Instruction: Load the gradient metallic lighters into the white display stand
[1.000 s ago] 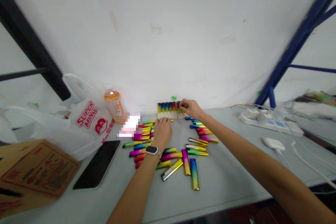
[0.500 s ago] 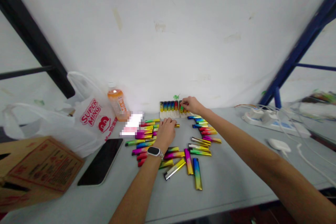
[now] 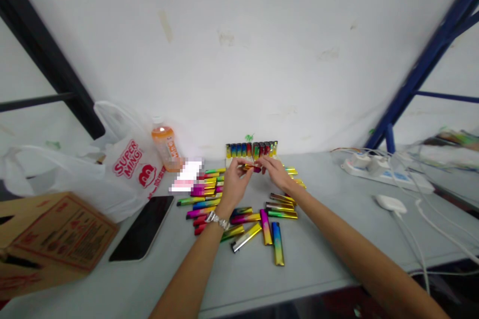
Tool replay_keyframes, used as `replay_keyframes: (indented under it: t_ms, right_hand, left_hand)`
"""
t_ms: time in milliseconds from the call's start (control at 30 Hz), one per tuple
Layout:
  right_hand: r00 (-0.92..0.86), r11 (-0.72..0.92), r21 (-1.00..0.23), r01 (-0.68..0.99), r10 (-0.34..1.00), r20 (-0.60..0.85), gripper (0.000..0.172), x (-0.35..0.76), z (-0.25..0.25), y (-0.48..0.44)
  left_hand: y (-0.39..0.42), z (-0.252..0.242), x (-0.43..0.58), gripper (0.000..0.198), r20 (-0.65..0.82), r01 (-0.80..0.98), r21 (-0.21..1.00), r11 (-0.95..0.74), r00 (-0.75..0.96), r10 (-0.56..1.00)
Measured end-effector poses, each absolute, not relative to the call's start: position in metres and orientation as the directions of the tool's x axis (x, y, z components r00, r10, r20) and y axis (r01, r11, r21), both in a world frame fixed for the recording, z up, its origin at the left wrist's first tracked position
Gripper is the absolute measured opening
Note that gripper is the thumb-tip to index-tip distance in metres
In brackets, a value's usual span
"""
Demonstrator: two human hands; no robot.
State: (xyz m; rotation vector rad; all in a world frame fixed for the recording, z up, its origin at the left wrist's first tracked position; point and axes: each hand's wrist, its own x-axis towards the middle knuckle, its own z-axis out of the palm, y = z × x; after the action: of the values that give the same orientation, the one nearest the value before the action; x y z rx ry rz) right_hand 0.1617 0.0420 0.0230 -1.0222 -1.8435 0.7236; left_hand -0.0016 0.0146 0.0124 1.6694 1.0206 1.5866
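Note:
My left hand (image 3: 232, 183) and my right hand (image 3: 275, 171) meet above the table, both pinching one small lighter (image 3: 251, 167) held level between their fingertips. Behind them, against the wall, a white tray (image 3: 250, 150) holds a row of several upright lighters. Many rainbow-coloured lighters (image 3: 262, 222) lie loose on the grey table (image 3: 322, 249) around and below my hands. A watch sits on my left wrist (image 3: 217, 220).
A black phone (image 3: 142, 228) lies left of the lighters. Further left are a cardboard box (image 3: 52, 239), a white plastic bag (image 3: 123, 169) and an orange drink bottle (image 3: 164, 147). A power strip (image 3: 377, 173), cables and a white charger (image 3: 391, 203) lie at the right.
My right hand drew back from the tray of upright lighters. My left hand rose off the loose pile, and both now hold one lighter between them. More lighters stand in the tray.

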Motion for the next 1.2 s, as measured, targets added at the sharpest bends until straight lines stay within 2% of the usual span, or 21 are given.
replay_keyframes:
  t_ms: [67, 133, 267, 367, 467, 567, 667, 767, 933, 1200]
  right_hand:
    - [-0.3, 0.419, -0.889, 0.187, 0.886, 0.354, 0.038, 0.157, 0.021, 0.027]
    - [-0.28, 0.364, -0.93, 0.048, 0.899, 0.337, 0.039, 0.154, 0.019, 0.019]
    - [-0.148, 0.328, -0.942, -0.076, 0.93, 0.336, 0.034, 0.152, 0.013, 0.017]
    - [-0.075, 0.345, -0.937, -0.058, 0.934, 0.349, 0.031, 0.154, 0.009, 0.019]
    - [0.001, 0.412, -0.911, -0.03, 0.911, 0.413, 0.034, 0.154, 0.008, 0.018]
    - [0.036, 0.425, -0.895, -0.134, 0.905, 0.424, 0.033, 0.152, 0.009, 0.016]
    - [-0.006, 0.309, -0.921, -0.237, 0.948, 0.319, 0.034, 0.148, 0.009, 0.012]
    - [0.048, 0.238, -0.959, -0.151, 0.971, 0.234, 0.034, 0.148, 0.005, 0.012]
    - [0.198, 0.359, -0.929, 0.094, 0.907, 0.371, 0.03, 0.153, 0.0, 0.017]
    - [0.136, 0.379, -0.922, 0.08, 0.912, 0.387, 0.042, 0.151, 0.001, 0.012]
  left_hand:
    - [0.011, 0.016, 0.001, 0.021, 0.506, 0.009, 0.862, -0.507, -0.063, 0.86]
    - [0.008, 0.019, 0.0, 0.025, 0.482, -0.002, 0.876, -0.483, -0.071, 0.873]
    - [0.002, 0.017, -0.003, 0.026, 0.426, 0.023, 0.904, -0.426, 0.021, 0.905]
    - [-0.001, 0.013, -0.004, 0.019, 0.435, 0.149, 0.881, -0.45, 0.123, 0.892]
    - [-0.005, 0.013, -0.003, 0.012, 0.464, 0.356, 0.785, -0.506, 0.203, 0.862]
    - [-0.007, 0.016, -0.003, 0.013, 0.472, 0.444, 0.733, -0.515, 0.213, 0.855]
    - [-0.007, 0.017, -0.003, 0.017, 0.479, 0.476, 0.716, -0.51, 0.196, 0.856]
    - [-0.005, 0.014, -0.004, 0.019, 0.472, 0.481, 0.713, -0.51, 0.208, 0.857]
    - [-0.005, 0.012, -0.003, 0.021, 0.459, 0.486, 0.709, -0.51, 0.23, 0.858]
    - [-0.005, 0.013, -0.003, 0.022, 0.442, 0.505, 0.704, -0.499, 0.239, 0.865]
